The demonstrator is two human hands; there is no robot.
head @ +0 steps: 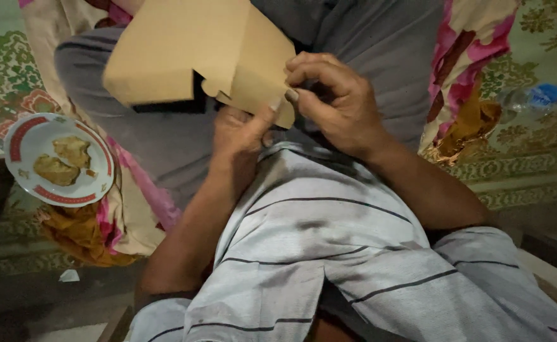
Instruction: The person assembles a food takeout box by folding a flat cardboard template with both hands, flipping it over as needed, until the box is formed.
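A patterned floor mat [544, 38] spreads under a person in grey trousers [379, 44] and a striped shirt [329, 240]. Over the lap, a tan cardboard box [183, 50] is part-folded: its body looks formed, one notched flap still loose. The right hand [335, 104] pinches that flap's edge; the left hand [240, 136] grips beneath, thumb pressed up. A red-rimmed plate [22, 142] with food lies left, a plastic bottle [531, 98] right.

Person's wearing a light grey-white shirt [329, 253] with thin dark stripes — short sleeves, forearms bare. Grey trousers [379, 44] on the legs — no rings or watch showing.
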